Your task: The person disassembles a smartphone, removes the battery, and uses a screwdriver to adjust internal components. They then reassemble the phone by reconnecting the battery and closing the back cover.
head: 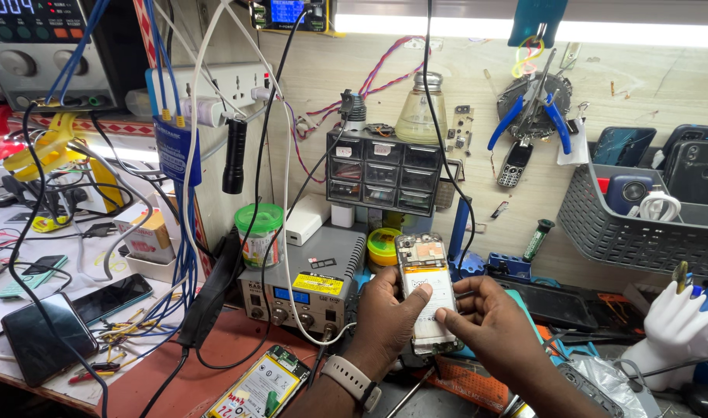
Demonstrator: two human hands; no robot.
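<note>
You see a bright and evenly lit scene. The main light comes from a long tube lamp [447, 27] at the top, and it is overexposed, almost pure white. The wooden wall [663, 77] below it looks pale from this light. Shadows are soft and short. The opened phone [427, 290] in your hands is sharp. The straight lines bend a little at the edges.

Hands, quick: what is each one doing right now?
Left hand: closed around the opened back-less phone with white battery, thumb on the battery.
Right hand: fingers partly curled, fingertip touching the phone's right edge, steadying it.
</note>
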